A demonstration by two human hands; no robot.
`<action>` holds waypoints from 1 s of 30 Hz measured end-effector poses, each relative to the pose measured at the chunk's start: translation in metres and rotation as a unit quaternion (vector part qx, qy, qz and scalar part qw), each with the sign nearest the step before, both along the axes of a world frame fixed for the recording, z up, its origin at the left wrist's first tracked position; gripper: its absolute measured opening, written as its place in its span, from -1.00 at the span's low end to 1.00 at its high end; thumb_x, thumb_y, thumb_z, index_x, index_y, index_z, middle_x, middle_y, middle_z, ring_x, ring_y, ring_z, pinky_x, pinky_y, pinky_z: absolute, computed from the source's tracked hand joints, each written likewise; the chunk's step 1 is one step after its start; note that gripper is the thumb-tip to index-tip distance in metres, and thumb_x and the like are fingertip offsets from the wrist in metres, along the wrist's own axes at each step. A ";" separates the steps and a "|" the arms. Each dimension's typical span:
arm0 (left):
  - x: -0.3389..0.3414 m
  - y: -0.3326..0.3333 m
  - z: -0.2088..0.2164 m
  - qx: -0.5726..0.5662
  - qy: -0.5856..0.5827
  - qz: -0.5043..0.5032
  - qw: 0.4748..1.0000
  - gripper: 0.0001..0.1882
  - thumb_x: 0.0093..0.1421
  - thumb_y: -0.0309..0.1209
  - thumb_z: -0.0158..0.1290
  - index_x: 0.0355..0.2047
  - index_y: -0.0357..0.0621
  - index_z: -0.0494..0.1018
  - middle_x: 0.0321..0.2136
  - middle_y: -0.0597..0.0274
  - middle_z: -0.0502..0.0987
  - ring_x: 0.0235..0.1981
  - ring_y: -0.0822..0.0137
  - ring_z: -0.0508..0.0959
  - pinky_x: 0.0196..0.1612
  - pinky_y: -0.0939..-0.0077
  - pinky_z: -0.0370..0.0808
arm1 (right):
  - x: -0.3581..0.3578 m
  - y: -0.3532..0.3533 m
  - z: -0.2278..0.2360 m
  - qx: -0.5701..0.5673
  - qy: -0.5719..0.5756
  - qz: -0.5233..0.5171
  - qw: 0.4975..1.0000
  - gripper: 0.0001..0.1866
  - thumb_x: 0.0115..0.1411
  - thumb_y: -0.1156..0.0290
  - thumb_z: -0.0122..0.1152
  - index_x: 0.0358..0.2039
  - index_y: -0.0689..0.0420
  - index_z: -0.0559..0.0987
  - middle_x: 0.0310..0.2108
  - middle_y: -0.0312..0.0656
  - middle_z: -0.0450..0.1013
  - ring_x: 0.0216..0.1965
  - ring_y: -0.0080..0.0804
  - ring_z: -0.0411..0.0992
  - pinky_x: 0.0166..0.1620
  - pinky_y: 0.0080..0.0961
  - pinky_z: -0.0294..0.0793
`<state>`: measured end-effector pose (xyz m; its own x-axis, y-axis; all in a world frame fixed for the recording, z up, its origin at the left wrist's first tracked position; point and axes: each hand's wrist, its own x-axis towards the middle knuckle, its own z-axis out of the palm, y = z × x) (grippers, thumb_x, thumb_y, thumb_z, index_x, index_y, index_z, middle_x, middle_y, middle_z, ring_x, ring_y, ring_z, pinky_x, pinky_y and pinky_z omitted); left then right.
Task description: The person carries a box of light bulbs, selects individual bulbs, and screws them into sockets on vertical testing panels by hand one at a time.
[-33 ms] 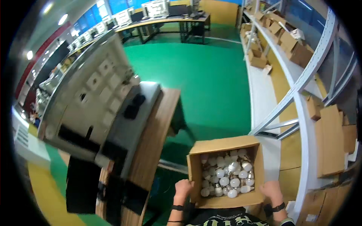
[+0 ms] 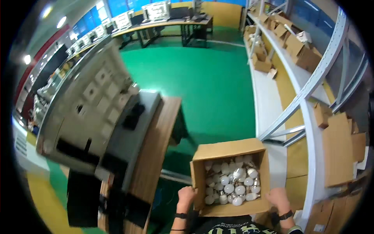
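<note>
An open cardboard box [image 2: 230, 211] is held level in front of my body, its far flap standing up. Inside lie many white light bulbs [image 2: 229, 188], heaped loosely, some with their metal screw bases showing. My left hand [image 2: 187, 193] is closed on the box's left side near the front corner. On the opposite side, my right hand [image 2: 277, 196] grips the right wall, its fingertips partly hidden against the cardboard. Both wrists wear dark bands.
To my left stands a wooden workbench [image 2: 159, 134] with a tall panel [image 2: 83, 117] of mounted switches. At right, a metal shelf rack [image 2: 307, 95] carries cardboard boxes [image 2: 304, 54]. Green floor [image 2: 210, 85] stretches ahead to desks with monitors [image 2: 180, 13].
The whole view has shifted slightly, so the bench, rack and box sit a little further left. My hands keep their hold on the box.
</note>
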<state>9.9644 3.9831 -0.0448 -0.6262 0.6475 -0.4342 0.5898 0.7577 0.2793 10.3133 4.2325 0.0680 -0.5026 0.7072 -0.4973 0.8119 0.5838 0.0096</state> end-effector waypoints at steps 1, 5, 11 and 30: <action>-0.009 0.013 0.007 0.033 -0.016 -0.009 0.999 -0.55 0.13 -0.03 0.00 -0.54 -0.18 0.59 -0.50 -0.07 0.59 -0.40 -0.04 0.60 -0.34 0.10 0.54 | -0.007 0.009 0.010 0.005 0.004 -0.004 1.000 -0.49 0.07 0.00 0.02 -0.58 0.23 0.64 -0.55 0.12 0.50 -0.42 0.12 0.50 -0.29 -0.09 0.48; -0.050 0.080 0.014 -0.011 -0.007 -0.072 0.997 -0.56 0.14 -0.05 0.00 -0.56 -0.18 0.60 -0.54 -0.05 0.58 -0.44 -0.06 0.59 -0.34 0.08 0.53 | -0.022 0.054 0.028 -0.028 -0.024 -0.023 0.999 -0.48 0.10 -0.04 -0.03 -0.53 0.16 0.67 -0.49 0.06 0.54 -0.38 0.09 0.51 -0.29 -0.09 0.49; -0.134 0.269 0.022 -0.021 0.019 -0.146 0.989 -0.54 0.13 -0.02 0.01 -0.62 -0.15 0.58 -0.57 -0.04 0.57 -0.48 -0.05 0.59 -0.37 0.09 0.53 | -0.069 0.188 -0.008 -0.049 -0.010 -0.095 0.994 -0.51 0.10 -0.04 -0.02 -0.51 0.12 0.68 -0.48 0.07 0.54 -0.37 0.07 0.52 -0.27 -0.10 0.48; -0.329 0.869 -0.090 -0.129 0.098 -0.542 0.824 -0.73 0.21 -0.25 -0.01 -0.56 0.05 0.59 -0.58 0.25 0.59 -0.51 0.26 0.61 -0.50 0.30 0.45 | -0.272 0.462 -0.198 -0.040 0.065 -0.434 0.897 -0.40 0.29 0.02 -0.05 -0.71 0.26 0.50 -0.80 -0.07 0.33 -0.76 -0.14 0.28 -0.58 -0.17 0.33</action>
